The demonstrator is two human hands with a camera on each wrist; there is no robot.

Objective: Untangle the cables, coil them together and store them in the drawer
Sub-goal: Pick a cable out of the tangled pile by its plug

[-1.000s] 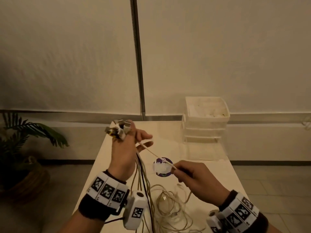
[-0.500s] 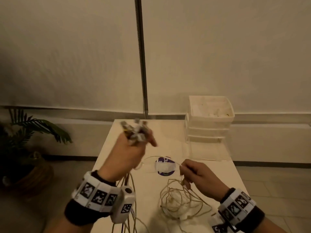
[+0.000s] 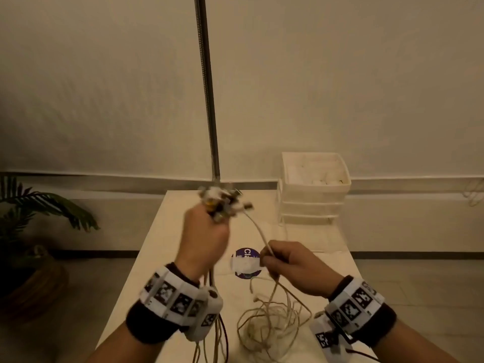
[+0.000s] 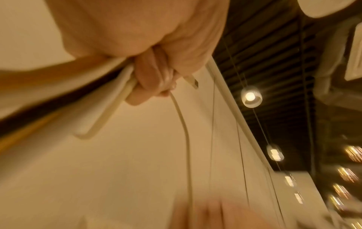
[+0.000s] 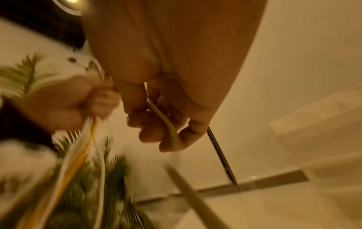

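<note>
My left hand (image 3: 207,239) is raised above the table and grips a bundle of cable ends (image 3: 222,201), whose plugs stick out above the fist; the cords hang down past the wrist (image 3: 214,336). In the left wrist view the curled fingers (image 4: 149,74) clamp white cords. One white cable (image 3: 258,229) runs from that bundle to my right hand (image 3: 285,260), which pinches it; the fingers (image 5: 154,128) curl round it in the right wrist view. Below lies a loose tangle of white cable (image 3: 272,323) on the table. The white drawer unit (image 3: 313,189) stands at the far right.
The white table (image 3: 167,252) carries a round purple sticker (image 3: 246,263) between my hands. A metal pole (image 3: 208,100) rises behind the table's far edge. A potted plant (image 3: 34,224) stands on the floor to the left.
My left hand has shifted right and higher with the plug bundle. The right hand rose from the tangle and now holds the white cable taut up to the bundle.
</note>
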